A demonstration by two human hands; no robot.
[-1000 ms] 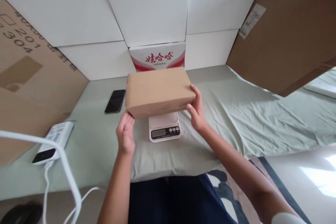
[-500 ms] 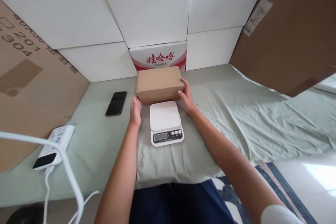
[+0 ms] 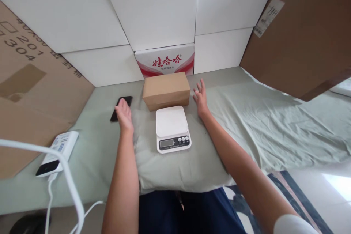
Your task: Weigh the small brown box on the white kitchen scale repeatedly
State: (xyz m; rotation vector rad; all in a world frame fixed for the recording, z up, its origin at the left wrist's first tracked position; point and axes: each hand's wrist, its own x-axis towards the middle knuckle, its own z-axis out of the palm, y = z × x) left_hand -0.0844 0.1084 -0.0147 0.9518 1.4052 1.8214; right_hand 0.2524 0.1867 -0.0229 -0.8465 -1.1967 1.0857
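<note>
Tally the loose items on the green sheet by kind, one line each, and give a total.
Brown cardboard box: 1
White kitchen scale: 1
Black phone: 1
White power bank: 1
Total: 4
Both hands are open and hold nothing: the left hand is by the phone, the right hand just right of the box.

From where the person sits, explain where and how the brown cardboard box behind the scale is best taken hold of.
Probably by its two short ends, one hand per end. The brown cardboard box lies flat, long side across, behind the white scale. The open left hand and right hand flank it. A red-and-white carton stands close behind, so coming in from the sides looks easiest.
</note>
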